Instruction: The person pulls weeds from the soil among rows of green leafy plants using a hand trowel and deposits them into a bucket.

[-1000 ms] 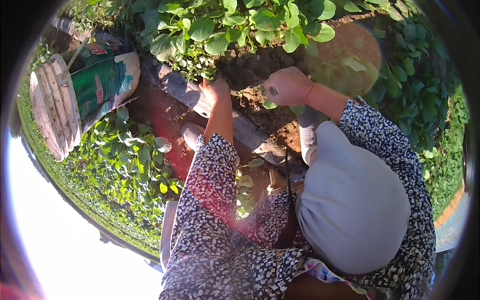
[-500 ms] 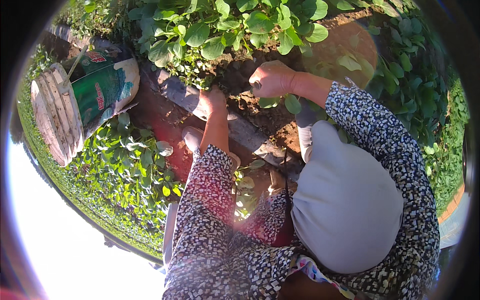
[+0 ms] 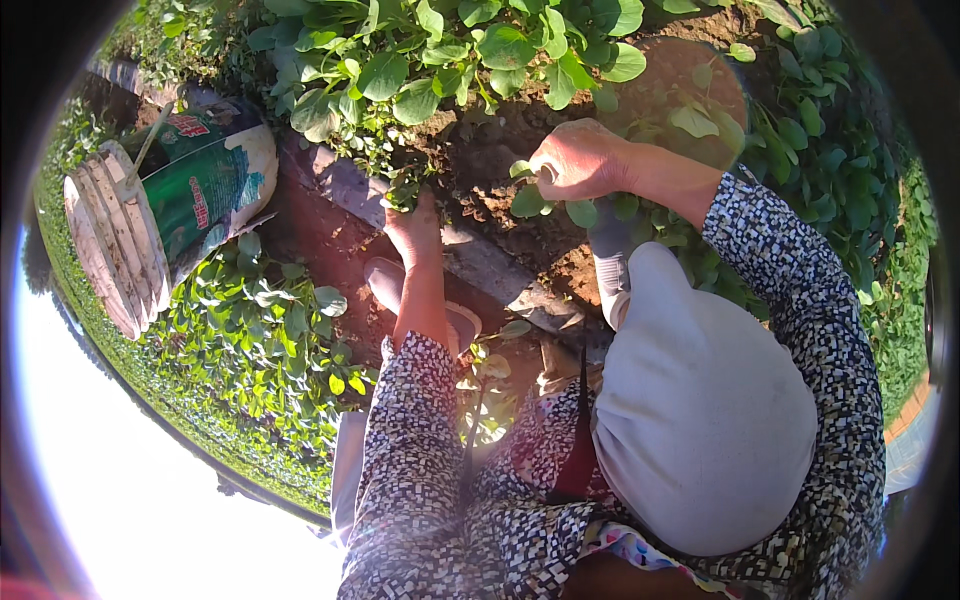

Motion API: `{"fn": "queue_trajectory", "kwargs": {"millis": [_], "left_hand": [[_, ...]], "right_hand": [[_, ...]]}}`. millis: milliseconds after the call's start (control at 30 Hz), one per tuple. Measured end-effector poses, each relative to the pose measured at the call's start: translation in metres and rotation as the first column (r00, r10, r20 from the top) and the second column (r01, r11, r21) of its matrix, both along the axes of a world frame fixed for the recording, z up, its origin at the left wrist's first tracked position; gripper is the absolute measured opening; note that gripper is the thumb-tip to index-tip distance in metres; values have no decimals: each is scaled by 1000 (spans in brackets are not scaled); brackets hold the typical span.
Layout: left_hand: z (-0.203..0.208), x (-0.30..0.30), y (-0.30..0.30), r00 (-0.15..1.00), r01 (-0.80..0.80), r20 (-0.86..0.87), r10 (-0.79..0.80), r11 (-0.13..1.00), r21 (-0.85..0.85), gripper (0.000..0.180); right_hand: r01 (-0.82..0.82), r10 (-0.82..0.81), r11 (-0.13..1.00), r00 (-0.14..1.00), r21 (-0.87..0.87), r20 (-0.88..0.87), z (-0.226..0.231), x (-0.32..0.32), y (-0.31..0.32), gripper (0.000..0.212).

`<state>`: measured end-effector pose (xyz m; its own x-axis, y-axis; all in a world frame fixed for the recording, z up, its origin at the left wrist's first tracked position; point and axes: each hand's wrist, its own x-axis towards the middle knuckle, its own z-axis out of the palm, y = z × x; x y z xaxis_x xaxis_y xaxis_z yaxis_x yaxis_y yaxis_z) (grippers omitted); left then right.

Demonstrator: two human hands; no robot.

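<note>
Your right hand (image 3: pixel 582 160) has shifted rightward, away from your left hand (image 3: pixel 415 235), which has drawn slightly toward you since half a second earlier. Nearest, keep your sleeves (image 3: pixel 405 430) clear of foliage; loose cloth could catch and drag stems. Your shoe (image 3: pixel 386 284) sits near the grey strip (image 3: pixel 490 265); a careless step could displace it. Farther out, your left fingers appear closed on the sprig (image 3: pixel 403 192), left of the bare soil (image 3: pixel 485 150). A hard pull could snap its stems; a loose pinch could let it slip. Your right fingers are curled into a fist; whether they hold a tool cannot be told. If they do, an unsighted stroke leftward could injure your left hand. Low leaves (image 3: pixel 528 203) show just below this fist, and a downward sweep could tear them. Beyond your hands, the plants (image 3: pixel 504 48) crowd the soil; a blind reach could crush them. At far left, the bucket (image 3: pixel 225 180) is well apart from both hands; overreaching toward it could unbalance you.
</note>
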<state>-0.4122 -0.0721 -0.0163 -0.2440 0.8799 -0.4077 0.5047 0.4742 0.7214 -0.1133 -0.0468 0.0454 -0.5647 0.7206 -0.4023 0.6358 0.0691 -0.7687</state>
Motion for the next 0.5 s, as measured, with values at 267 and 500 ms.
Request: {"fn": "queue_trajectory", "kwargs": {"millis": [267, 500], "left_hand": [[-82, -53, 62, 420, 541, -503, -756, 653, -530, 44], [-87, -64, 76, 440, 702, -281, -853, 522, -485, 38]], "right_hand": [[-31, 31, 999, 1000, -32, -2, -14, -59, -3, 17], [-71, 69, 995, 997, 64, 36, -1, -31, 8, 17]]}}
